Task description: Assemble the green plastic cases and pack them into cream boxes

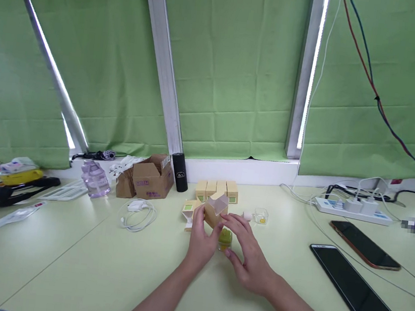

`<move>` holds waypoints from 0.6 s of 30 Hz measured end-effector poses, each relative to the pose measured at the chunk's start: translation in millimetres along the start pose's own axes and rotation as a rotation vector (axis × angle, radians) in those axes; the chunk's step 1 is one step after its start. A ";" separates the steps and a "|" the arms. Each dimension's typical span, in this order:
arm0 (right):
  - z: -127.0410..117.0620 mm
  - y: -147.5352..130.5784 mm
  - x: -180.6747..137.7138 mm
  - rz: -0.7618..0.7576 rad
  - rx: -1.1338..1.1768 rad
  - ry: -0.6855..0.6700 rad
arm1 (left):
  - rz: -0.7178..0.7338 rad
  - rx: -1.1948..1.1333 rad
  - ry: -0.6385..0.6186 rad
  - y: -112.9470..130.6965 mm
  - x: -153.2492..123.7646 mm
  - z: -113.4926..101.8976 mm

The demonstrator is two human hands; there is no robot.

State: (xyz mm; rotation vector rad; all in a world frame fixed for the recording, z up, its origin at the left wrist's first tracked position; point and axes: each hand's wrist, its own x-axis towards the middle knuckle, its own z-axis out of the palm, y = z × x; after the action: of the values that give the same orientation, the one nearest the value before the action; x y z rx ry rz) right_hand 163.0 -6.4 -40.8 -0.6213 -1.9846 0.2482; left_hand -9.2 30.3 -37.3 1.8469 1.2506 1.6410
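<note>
My left hand (200, 242) grips a small tan cardboard box (213, 215) between thumb and fingers, its top flaps up and pale inside. My right hand (251, 253) is spread, with its fingertips at the box's right side and its thumb by a small clear container (225, 238). Green and yellow show in that container, just below the box; whether the thumb touches it, I cannot tell. Behind my left hand sits another small box (188, 207) with a green label. Several matching boxes (217, 188) stand in a row farther back.
A clear plastic cup (261, 216) and a small white piece (247, 216) lie right of the boxes. Leftward are a white cable (139, 216), brown carton (151, 178), black cylinder (179, 172) and purple bottle (95, 179). Two phones (357, 285) and a power strip (353, 211) lie right.
</note>
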 end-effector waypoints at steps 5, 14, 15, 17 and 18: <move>6.8 10.7 -2.0 0.055 -0.140 0.031 | -0.085 -0.074 0.090 -4.8 6.7 -2.0; 15.9 27.8 -9.5 0.331 -0.324 -0.125 | -0.207 -0.266 0.121 -23.6 10.3 1.7; 15.4 29.0 -9.3 0.347 -0.334 -0.127 | -0.209 -0.272 0.118 -25.0 10.8 1.8; 13.0 32.8 -8.6 0.386 -0.346 -0.112 | -0.219 -0.273 0.106 -26.9 11.6 1.6; 11.2 35.7 -8.5 0.415 -0.347 -0.097 | -0.230 -0.263 0.093 -27.4 11.9 1.3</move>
State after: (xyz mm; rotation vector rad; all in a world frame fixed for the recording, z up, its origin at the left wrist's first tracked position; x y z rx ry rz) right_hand 167.8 20.4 -67.9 -1.2683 -1.9911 0.1866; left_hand -18.9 54.9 -51.3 1.4316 1.1705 1.6876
